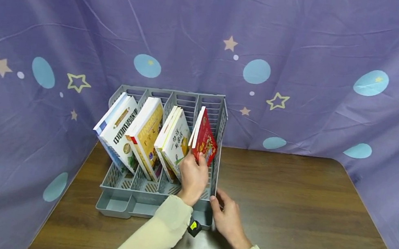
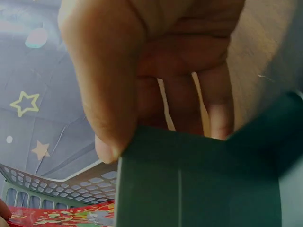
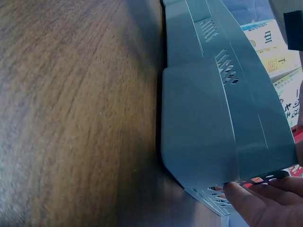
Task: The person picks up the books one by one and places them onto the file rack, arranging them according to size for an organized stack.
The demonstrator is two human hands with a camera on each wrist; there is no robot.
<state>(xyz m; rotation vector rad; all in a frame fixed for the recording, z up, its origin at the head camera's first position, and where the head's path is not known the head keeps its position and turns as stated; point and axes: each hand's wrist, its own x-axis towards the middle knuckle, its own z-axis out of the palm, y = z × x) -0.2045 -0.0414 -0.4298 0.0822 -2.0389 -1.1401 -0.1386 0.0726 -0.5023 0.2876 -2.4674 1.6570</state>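
My left hand [image 1: 194, 179] grips the lower end of a thin red book [image 1: 206, 141], which leans in the rightmost slot of a grey desk book rack [image 1: 222, 143]. The thumb lies on its cover; the other fingers are mostly hidden. My right hand [image 1: 227, 220] holds the rack's front right corner between thumb and fingers. In the left wrist view that same hand [image 2: 175, 71] fills the top, and only a strip of the red book [image 2: 57, 215] shows. Fingers [image 3: 248, 203] are on the corner in the right wrist view, by the rack's front [image 3: 199, 127].
Other slots hold leaning books: white-and-blue [image 1: 119, 127], yellow [image 1: 150, 135] and white [image 1: 177, 140]. A low tray [image 1: 114, 205] runs along the rack's front. Brown wooden tabletop [image 1: 293, 209] extends to the right, with a purple patterned curtain [image 1: 196, 25] behind.
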